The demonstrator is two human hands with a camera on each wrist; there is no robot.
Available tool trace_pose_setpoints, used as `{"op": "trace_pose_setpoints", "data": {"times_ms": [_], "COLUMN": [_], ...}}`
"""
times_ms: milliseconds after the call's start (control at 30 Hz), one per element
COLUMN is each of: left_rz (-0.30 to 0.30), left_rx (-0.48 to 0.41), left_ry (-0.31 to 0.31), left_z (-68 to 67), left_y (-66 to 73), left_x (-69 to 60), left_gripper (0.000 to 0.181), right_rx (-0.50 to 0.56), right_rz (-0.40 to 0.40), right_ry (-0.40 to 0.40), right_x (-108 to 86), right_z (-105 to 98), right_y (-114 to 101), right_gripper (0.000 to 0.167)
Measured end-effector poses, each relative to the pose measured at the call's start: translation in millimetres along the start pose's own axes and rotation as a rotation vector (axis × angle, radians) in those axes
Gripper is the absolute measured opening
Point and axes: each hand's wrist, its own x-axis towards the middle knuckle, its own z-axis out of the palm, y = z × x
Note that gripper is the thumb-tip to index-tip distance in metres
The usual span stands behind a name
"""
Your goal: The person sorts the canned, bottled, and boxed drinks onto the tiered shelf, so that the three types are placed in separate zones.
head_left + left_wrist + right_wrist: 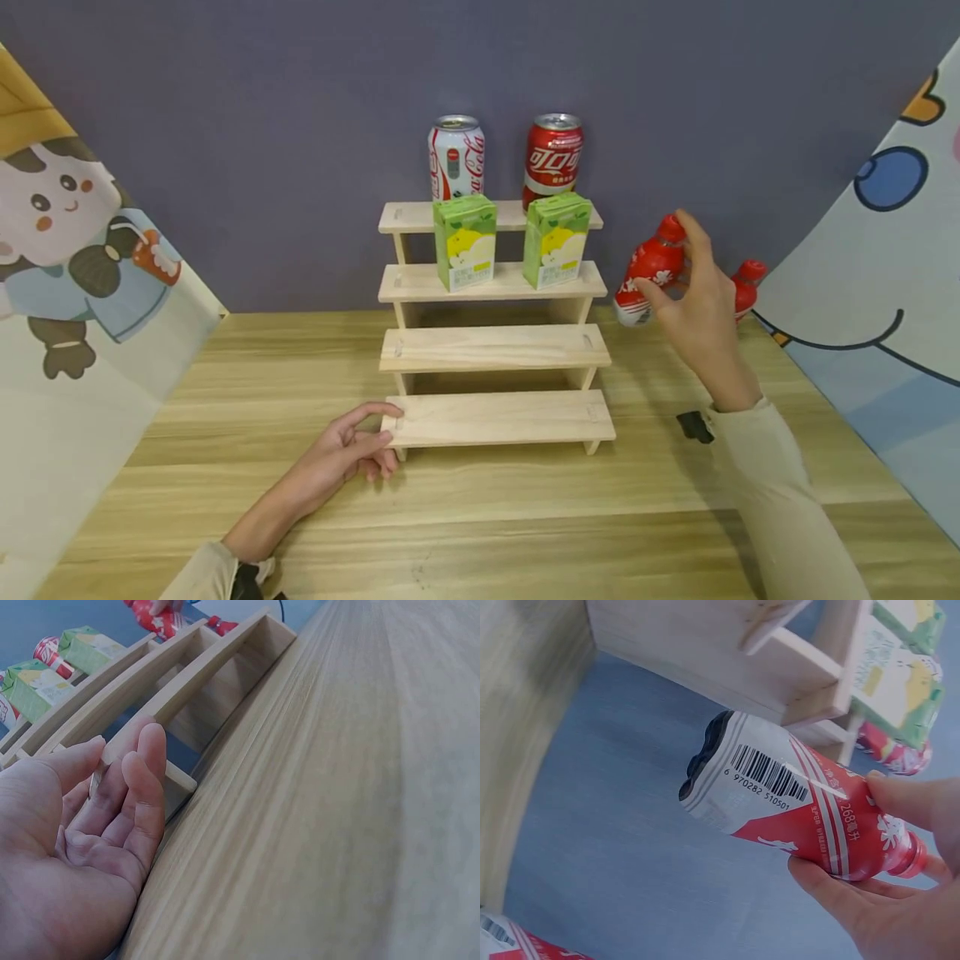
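Observation:
My right hand [701,312] holds a red plastic drink bottle [810,802] between thumb and fingers, tilted and raised off the table, to the right of a wooden tiered shelf [495,348]. A barcode and the dark bottle base show in the right wrist view. At the shelf's lowest step, my left hand [341,454] grips the left end with thumb and index finger, its other fingers curled below. Two green juice boxes, the left one [465,242] and the right one [557,240], stand on the second step from the top.
On the top step stand a white cola can [457,158] and a red cola can [553,158]. Another red bottle [747,287] stands behind my right hand, partly hidden. A dark wall [300,167] rises behind the table, with cartoon-printed panels at both sides.

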Motion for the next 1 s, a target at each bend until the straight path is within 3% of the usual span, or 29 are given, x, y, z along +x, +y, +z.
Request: {"op": "trace_pose_setpoints", "data": {"times_ms": [367, 533, 767, 1000], "left_rz": [0.005, -0.011, -0.003, -0.023], "left_rx": [-0.026, -0.017, -0.002, 0.0], "left_ry": [-0.031, -0.011, 0.003, 0.017], "left_z": [-0.2, -1.5, -1.5, -0.2], "left_y": [-2.1, -0.8, -2.2, -1.4], "left_x": [-0.6, -0.4, -0.5, -1.0], "left_gripper": [0.04, 0.039, 0.039, 0.039], "right_rx": [-0.025, -0.033, 0.01, 0.066], "right_rz": [-0.059, -0.09, -0.115, -0.134], "right_ry": [0.01, 0.009, -0.017, -0.042], "right_x": [-6.5, -8.3, -9.0, -9.2], "right_z": [-16.1, -22.5, -29.6, -23.8], "right_y": [-15.3, -25.4, -48.9, -68.9], "right_gripper": [0.096, 0.096, 0.096, 0.096]}}
